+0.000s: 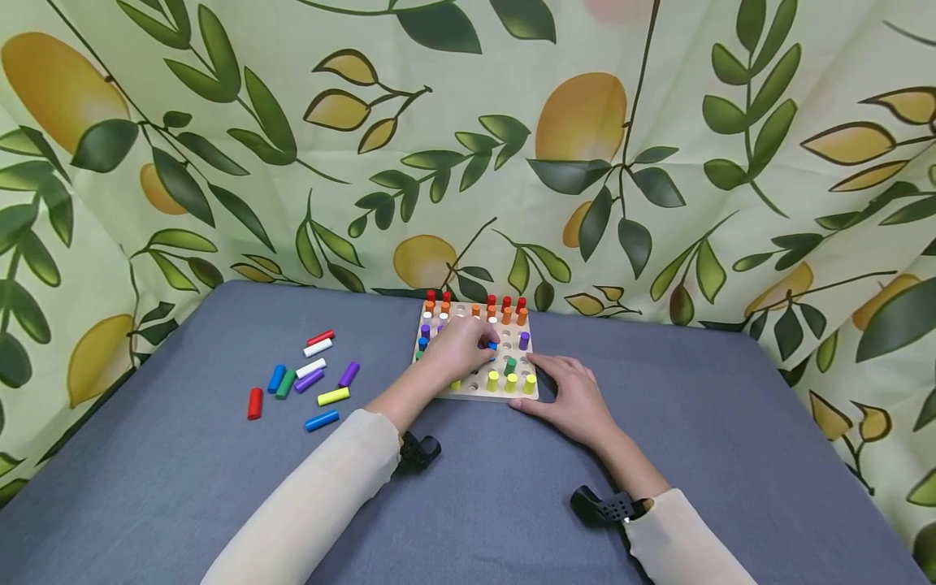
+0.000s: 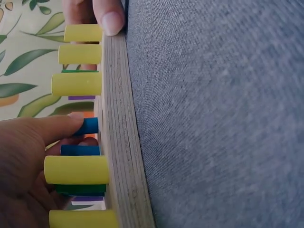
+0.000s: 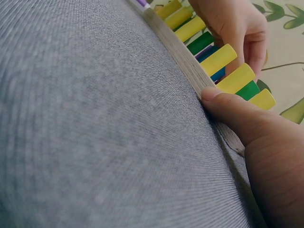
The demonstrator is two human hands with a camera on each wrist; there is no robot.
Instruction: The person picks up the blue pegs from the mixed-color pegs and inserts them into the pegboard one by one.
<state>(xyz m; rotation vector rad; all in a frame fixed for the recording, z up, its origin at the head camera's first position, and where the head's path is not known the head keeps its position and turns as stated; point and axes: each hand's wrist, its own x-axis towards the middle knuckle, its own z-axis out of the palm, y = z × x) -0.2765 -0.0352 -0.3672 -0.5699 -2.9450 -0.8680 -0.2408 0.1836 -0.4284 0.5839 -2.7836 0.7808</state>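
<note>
On the grey tabletop (image 1: pixel 512 504): loose pegs (image 1: pixel 310 379) at left, part-filled pegboard (image 2: pixel 116 85) to their right.
Loose pegs lie scattered, mixed colours, well apart from the board. Left hand (image 1: pixel 457 345) over the pegboard: thumb and fingers pinched on a blue peg (image 2: pixel 90 126); can't tell if its lower end is seated. Peg looks light, stiff, smooth, possibly slippery, hard to break; best held by the upper sides, upright, fingers clear of neighbours. Pegboard has a layered wood edge, looks rigid, may slide if pushed; brace at a corner. Right hand (image 1: pixel 574 398) at its near right corner: fingers loosely extended, thumb against the front edge, no peg seen in it.
</note>
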